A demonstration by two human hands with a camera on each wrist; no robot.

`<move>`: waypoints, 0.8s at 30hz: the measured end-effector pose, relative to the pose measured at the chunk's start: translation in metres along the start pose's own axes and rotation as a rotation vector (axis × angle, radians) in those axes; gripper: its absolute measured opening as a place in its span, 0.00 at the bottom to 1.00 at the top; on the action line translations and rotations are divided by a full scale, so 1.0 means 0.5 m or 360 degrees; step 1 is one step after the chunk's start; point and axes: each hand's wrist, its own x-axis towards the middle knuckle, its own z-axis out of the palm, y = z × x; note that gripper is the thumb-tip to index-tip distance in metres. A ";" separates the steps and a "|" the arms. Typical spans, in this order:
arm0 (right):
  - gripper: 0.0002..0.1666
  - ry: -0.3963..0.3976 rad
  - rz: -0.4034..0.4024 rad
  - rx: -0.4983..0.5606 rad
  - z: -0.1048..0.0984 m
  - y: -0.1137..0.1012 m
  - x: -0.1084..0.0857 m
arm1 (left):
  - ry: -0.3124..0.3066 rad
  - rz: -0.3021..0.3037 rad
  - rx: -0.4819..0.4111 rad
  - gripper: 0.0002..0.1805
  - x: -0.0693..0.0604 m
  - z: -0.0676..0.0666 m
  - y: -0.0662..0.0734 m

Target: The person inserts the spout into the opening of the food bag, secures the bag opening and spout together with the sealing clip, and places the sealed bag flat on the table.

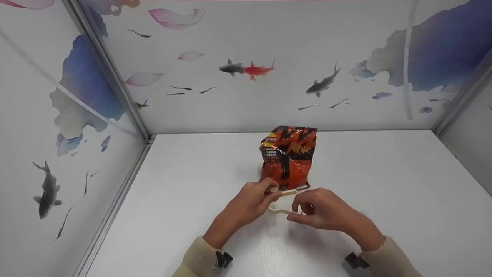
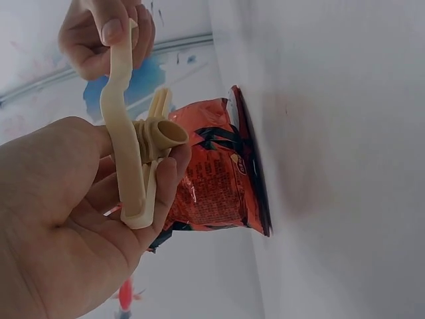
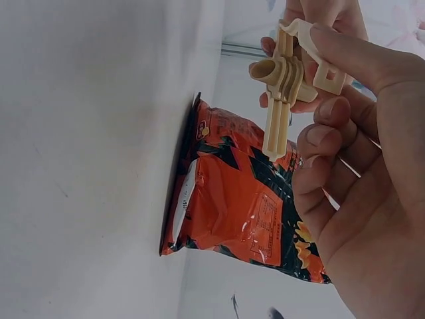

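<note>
A cream plastic bag clip with a round pouring spout (image 2: 172,133) hangs between both hands, its two arms spread apart. At its hinge end, the left hand (image 1: 253,198) grips it, fingers curled behind the spout part. The right hand (image 1: 326,207) pinches the free end of the wavy arm (image 2: 118,106) between thumb and fingers. In the right wrist view the grooved straight arm (image 3: 275,126) points away from the left hand, and a square slot shows at the wavy arm's tip. Just beyond the hands stands an orange and black snack bag (image 1: 290,157), upright and puffed.
A white tabletop (image 1: 192,173) lies under the hands and the bag. Behind rises a white wall panel (image 1: 288,107) painted with fish and petals. Side panels, such as the left one (image 1: 23,127), close in the table, with metal posts at the corners.
</note>
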 end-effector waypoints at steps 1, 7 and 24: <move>0.10 -0.0009 -0.0003 0.0000 0.000 -0.001 0.000 | 0.0005 0.0006 0.0005 0.10 0.000 0.000 0.000; 0.08 -0.0037 0.0007 -0.0009 0.000 -0.001 0.001 | 0.0001 0.0010 -0.0003 0.10 0.001 0.002 -0.006; 0.07 -0.0052 -0.0008 -0.0036 0.010 0.013 0.002 | 0.0058 0.0011 0.0044 0.13 -0.003 -0.003 0.003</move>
